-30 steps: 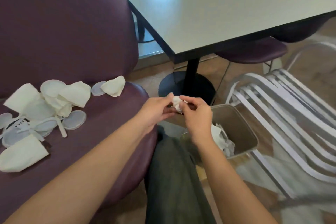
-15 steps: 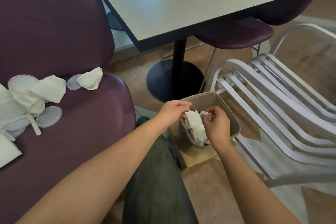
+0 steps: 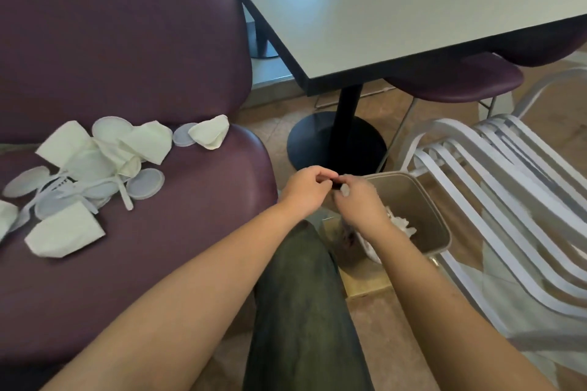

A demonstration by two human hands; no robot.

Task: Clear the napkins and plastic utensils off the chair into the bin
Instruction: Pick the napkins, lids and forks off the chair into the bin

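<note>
Nearest the camera, the person's two forearms reach forward over a dark trouser leg [image 3: 305,311], meeting just above the near rim of the bin [image 3: 438,232]. The left hand [image 3: 306,190] has its fingers curled inward with thumb and fingertips drawn together; whether anything is pinched there cannot be made out. The right hand [image 3: 357,203] is likewise curled, and a small pale bit shows at its fingertips, too small and blurred to say whether it is a scrap of napkin or just a fingernail. The hands are held close together over the bin's mouth, probably so that whatever leaves them falls inside rather than on the floor. Crumpled white paper [image 3: 401,224] lies in the bin, half hidden behind the right wrist, and the bin's base is out of sight. To the left, the purple chair [image 3: 158,247] carries the rest of the task's things well apart from the hands: folded napkins [image 3: 65,233], round clear lids [image 3: 145,188] and thin plastic utensils [image 3: 124,195] heaped together, the pile cut off at the left edge so its full extent is unknown. Farther off stand a white slatted chair [image 3: 508,187] and the pale table [image 3: 413,9] on its black pedestal.
</note>
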